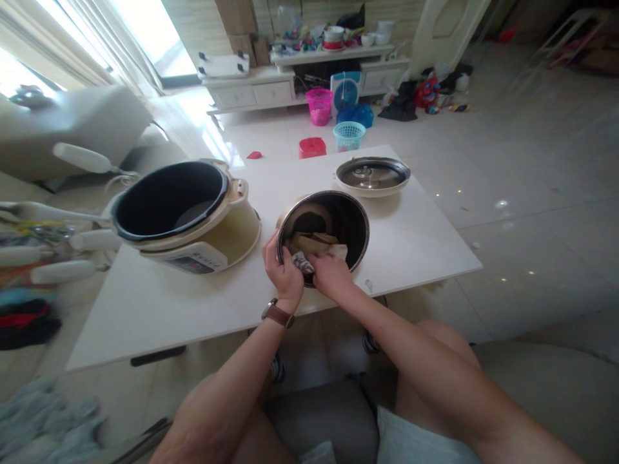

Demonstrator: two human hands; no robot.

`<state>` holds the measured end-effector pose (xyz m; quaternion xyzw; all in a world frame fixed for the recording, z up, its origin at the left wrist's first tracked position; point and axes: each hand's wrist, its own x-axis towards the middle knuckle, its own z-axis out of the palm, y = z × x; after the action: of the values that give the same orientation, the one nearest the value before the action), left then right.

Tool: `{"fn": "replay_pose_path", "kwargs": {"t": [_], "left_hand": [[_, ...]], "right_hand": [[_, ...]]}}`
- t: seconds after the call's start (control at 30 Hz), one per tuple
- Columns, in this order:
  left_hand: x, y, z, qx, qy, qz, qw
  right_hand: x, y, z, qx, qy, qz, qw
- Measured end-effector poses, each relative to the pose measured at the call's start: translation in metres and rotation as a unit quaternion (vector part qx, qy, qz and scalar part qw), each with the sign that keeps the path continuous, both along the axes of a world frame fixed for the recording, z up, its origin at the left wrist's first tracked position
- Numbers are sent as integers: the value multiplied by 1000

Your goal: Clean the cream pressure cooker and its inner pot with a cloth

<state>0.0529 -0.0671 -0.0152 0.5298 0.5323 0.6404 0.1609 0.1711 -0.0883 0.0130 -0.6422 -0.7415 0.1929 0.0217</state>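
A dark-lined cooking pot (356, 222) is tipped on the white table (411, 238), its mouth turned toward me. My left hand (286, 274) is closed around the left side of its rim. Inside the mouth, my right hand (333, 276) presses on a cloth (314, 243), brown with a paler patterned part near the fingers; its fingertips are partly hidden. To the left stands a cream electric cooker body (236, 235) with a black inner well and a front panel. Behind the pot a round lid (387, 177) lies with its metal underside up.
White-handled items (82, 156) crowd the left beside the cooker. Beyond the table are a pink basket (319, 106), a light blue basket (349, 134) and a red stool (312, 147). A cluttered white TV cabinet (256, 93) lines the wall. The table's front edge runs below my wrists.
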Motion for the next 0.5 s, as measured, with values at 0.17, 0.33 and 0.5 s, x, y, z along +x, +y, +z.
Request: {"fn": "replay_pose_path", "kwargs": {"t": [0.17,0.33,0.5], "left_hand": [[7,-4,-5,23,3,-27,999],[9,-6,-5,17,18,-49,998],[2,3,1,6,-3,-17,1000]], "right_hand": [[-13,-1,-5,16,106,-58,993],[-6,3,-5,-7,62,-21,998],[8,9,-1,-16,-37,21,999]]}}
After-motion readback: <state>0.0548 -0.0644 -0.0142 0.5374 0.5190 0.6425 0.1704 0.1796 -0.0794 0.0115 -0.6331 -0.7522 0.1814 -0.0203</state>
